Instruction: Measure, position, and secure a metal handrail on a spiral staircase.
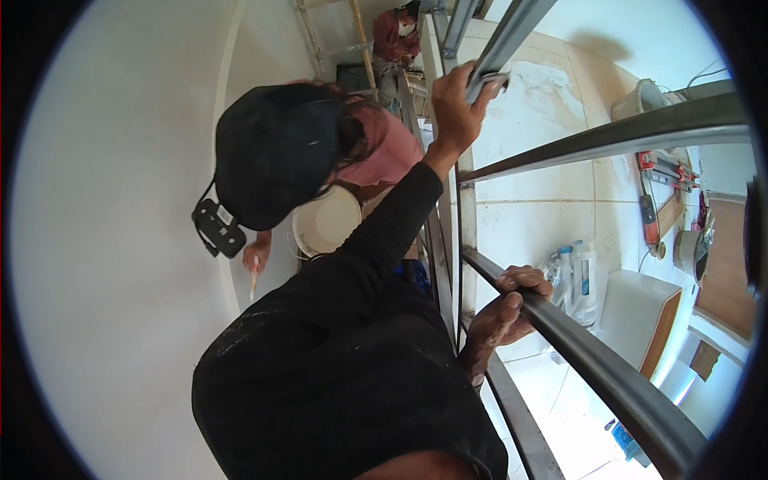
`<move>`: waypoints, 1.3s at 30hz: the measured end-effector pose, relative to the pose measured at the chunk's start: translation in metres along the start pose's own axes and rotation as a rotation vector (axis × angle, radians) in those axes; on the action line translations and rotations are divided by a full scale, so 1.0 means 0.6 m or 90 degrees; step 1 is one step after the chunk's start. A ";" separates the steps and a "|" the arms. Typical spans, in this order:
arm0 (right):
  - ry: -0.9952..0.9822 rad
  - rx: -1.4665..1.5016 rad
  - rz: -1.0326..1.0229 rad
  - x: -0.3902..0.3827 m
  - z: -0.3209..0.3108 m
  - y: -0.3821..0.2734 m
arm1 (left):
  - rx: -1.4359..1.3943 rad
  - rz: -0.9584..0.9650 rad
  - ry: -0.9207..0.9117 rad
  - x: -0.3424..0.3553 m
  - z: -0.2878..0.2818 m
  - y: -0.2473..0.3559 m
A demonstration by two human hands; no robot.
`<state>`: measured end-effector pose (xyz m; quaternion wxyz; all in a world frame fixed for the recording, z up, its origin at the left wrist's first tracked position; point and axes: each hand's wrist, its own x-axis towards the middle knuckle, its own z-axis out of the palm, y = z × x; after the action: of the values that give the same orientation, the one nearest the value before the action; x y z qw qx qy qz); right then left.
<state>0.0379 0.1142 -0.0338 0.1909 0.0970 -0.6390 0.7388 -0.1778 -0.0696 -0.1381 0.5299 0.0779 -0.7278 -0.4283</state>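
Observation:
My left hand [458, 108] reaches up and forward, its fingers closed round a thin grey folded piece [494, 80] that looks like sandpaper. The piece is pressed against an upper grey metal bar [516, 32]. Lower down, my right hand [512, 308] is wrapped over a sloping metal rail [596, 352] of the same railing. My left sleeve [392, 212] is black and crosses in front of a co-worker in a black cap [276, 152] and pink shirt. The co-worker's hand [256, 254] holds a thin brush [254, 284] near the white wall.
A white bucket [326, 220] stands by the co-worker. Another person [396, 36] is farther back near a ladder [364, 40]. Beyond the railing, on the tiled floor, are clear bottles [578, 276], a red power tool [648, 220], a white box [636, 312] and buckets [640, 100].

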 end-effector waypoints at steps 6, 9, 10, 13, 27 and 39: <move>-0.006 -0.027 0.027 -0.001 -0.006 0.006 | 0.008 -0.010 -0.022 -0.008 -0.003 -0.006; 0.028 0.006 0.052 0.002 -0.001 0.001 | -0.028 -0.003 -0.021 0.023 0.003 0.018; 0.029 0.007 0.049 0.003 -0.002 0.001 | -0.055 -0.007 -0.018 0.028 0.001 0.028; 0.020 0.004 0.033 0.002 -0.002 -0.001 | -0.003 0.035 -0.011 0.004 -0.011 0.006; -0.022 -0.023 0.017 -0.001 -0.006 0.007 | -0.151 -0.239 -0.092 -0.068 -0.028 -0.086; 0.009 0.016 0.033 -0.005 -0.005 0.004 | -0.313 -0.333 -0.152 -0.063 -0.034 -0.099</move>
<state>0.0401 0.1165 -0.0379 0.1751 0.0776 -0.6308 0.7519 -0.1646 -0.0959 -0.2052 0.3172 0.0812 -0.6151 -0.7172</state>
